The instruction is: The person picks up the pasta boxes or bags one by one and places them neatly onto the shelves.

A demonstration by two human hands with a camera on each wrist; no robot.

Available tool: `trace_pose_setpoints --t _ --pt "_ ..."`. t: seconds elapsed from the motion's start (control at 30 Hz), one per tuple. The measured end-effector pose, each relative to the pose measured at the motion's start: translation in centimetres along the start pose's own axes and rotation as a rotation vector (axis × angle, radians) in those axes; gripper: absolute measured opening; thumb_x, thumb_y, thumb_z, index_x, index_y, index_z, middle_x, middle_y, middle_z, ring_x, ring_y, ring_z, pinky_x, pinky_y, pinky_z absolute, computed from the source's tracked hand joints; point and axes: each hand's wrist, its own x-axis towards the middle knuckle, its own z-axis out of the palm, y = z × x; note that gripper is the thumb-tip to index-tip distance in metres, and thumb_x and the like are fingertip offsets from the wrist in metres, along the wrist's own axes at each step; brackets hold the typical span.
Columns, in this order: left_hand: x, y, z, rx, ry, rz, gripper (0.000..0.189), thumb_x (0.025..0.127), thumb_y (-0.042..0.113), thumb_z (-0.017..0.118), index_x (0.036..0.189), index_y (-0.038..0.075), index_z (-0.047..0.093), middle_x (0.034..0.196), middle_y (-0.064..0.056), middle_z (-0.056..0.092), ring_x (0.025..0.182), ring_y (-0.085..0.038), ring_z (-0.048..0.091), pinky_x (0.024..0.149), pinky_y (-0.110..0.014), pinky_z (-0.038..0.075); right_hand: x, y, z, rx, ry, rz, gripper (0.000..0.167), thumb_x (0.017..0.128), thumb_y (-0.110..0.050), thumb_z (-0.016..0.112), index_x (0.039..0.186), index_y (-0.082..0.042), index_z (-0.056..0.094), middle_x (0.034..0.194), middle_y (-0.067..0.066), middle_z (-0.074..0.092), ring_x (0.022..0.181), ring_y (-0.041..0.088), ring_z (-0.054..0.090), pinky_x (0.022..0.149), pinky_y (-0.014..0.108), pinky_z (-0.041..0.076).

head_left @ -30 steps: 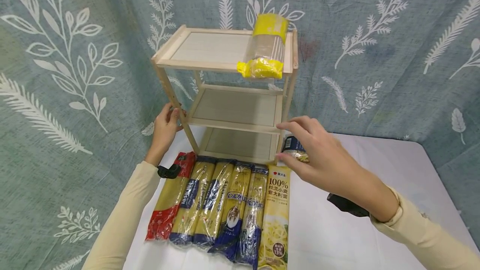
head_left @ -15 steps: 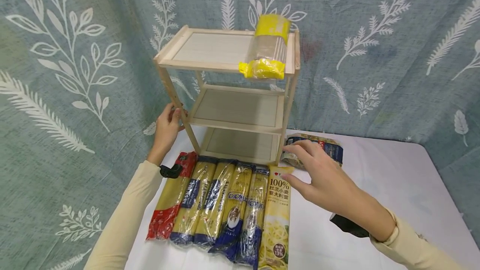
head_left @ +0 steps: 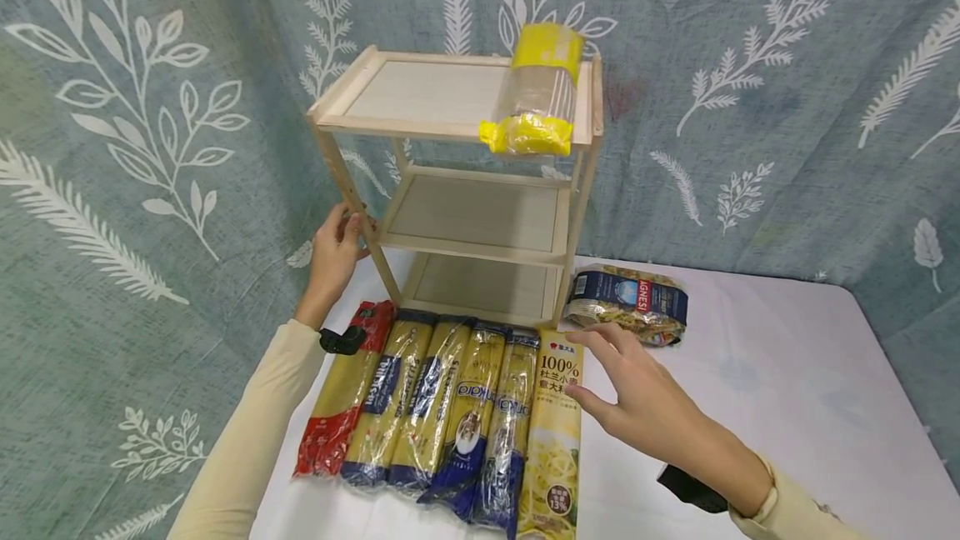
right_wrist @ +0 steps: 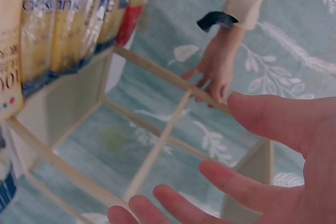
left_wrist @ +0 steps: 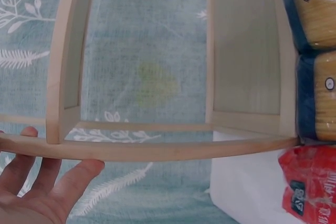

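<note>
My left hand (head_left: pixel 332 252) holds the left front post of a three-tier wooden shelf rack (head_left: pixel 480 251). In the left wrist view its fingers (left_wrist: pixel 47 169) reach behind the post, with the thumb along the edge. My right hand (head_left: pixel 645 398) hovers with spread, slightly bent fingers and nothing between them. It is nearest the yellow 100% pasta packet (head_left: pixel 553 432), its fingertips overlapping that packet's right edge in the head view. In the right wrist view the thumb and fingers stand apart, with the rack beyond them.
Several spaghetti packets (head_left: pixel 405 407) lie side by side before the rack, a red one (head_left: pixel 330 440) leftmost. A yellow-ended packet (head_left: pixel 536 90) rests on the top tier. An AGNESI pasta bag (head_left: pixel 630 302) lies right of the rack on the white tablecloth (head_left: pixel 750 407). A patterned curtain (head_left: pixel 712 65) hangs behind.
My right hand has moved down from beside the rack's right post to near the yellow packet, uncovering the AGNESI bag. My left hand stays on its post.
</note>
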Motion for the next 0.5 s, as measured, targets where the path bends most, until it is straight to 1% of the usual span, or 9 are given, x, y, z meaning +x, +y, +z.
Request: trace_pose_setpoints --t 0.1,0.17,0.23,0.33,0.4,0.43,0.5 --pt "0.0 0.1 -0.1 -0.009 0.002 0.003 0.037 0.103 0.022 0.040 0.131 -0.001 0.047 0.112 -0.031 0.057 0.105 -0.043 0.057 0.073 -0.044 0.056 -0.4 0.2 0.9 0.011 -0.010 0.019 0.052 0.086 -0.031 0.071 0.131 -0.016 0.051 0.123 0.008 0.051 0.106 0.027 0.055 0.074 0.044 0.052" --pt "-0.1 0.2 -0.1 -0.003 0.006 -0.002 0.037 0.103 0.022 0.039 0.131 -0.001 0.046 0.113 -0.030 0.057 0.105 -0.043 0.057 0.072 -0.038 0.057 -0.6 0.4 1.4 0.020 -0.021 0.030 0.052 0.085 -0.031 0.072 0.131 -0.016 0.051 0.122 0.006 0.051 0.105 0.026 0.055 0.074 0.043 0.052" --pt "-0.1 0.3 -0.1 -0.001 0.008 -0.009 0.037 0.103 0.022 0.039 0.132 0.000 0.046 0.113 -0.030 0.057 0.106 -0.042 0.057 0.074 -0.044 0.056 -0.9 0.5 2.0 0.027 -0.025 0.041 0.054 0.084 -0.030 0.073 0.131 -0.017 0.051 0.120 0.005 0.052 0.105 0.025 0.055 0.074 0.042 0.052" --pt "-0.1 0.2 0.1 -0.005 0.010 -0.018 0.038 0.103 0.023 0.039 0.132 0.000 0.046 0.114 -0.030 0.056 0.107 -0.042 0.056 0.075 -0.044 0.056 -1.4 0.8 2.9 0.041 -0.024 0.056 0.055 0.083 -0.029 0.074 0.131 -0.017 0.051 0.118 0.004 0.053 0.103 0.023 0.056 0.073 0.041 0.052" --pt "-0.1 0.2 0.2 -0.013 0.009 -0.019 0.038 0.103 0.023 0.039 0.133 0.001 0.046 0.115 -0.031 0.056 0.108 -0.042 0.056 0.078 -0.052 0.053 -1.7 1.0 3.6 0.049 -0.022 0.064 0.055 0.082 -0.029 0.075 0.130 -0.017 0.051 0.118 0.003 0.052 0.104 0.022 0.055 0.074 0.041 0.052" --pt "-0.1 0.2 0.2 -0.020 0.008 -0.018 0.038 0.103 0.023 0.039 0.133 0.001 0.046 0.115 -0.031 0.055 0.108 -0.042 0.056 0.078 -0.054 0.052 -1.8 1.0 3.9 0.054 -0.025 0.069 0.055 0.082 -0.029 0.075 0.130 -0.017 0.051 0.118 0.003 0.052 0.104 0.022 0.055 0.075 0.041 0.052" --pt "-0.1 0.0 0.1 -0.020 0.010 -0.016 0.038 0.103 0.023 0.039 0.133 0.001 0.046 0.114 -0.030 0.056 0.108 -0.042 0.056 0.078 -0.055 0.052 -2.1 1.1 4.7 0.067 -0.037 0.080 0.056 0.082 -0.029 0.076 0.130 -0.016 0.051 0.120 0.004 0.051 0.106 0.023 0.054 0.075 0.041 0.052"
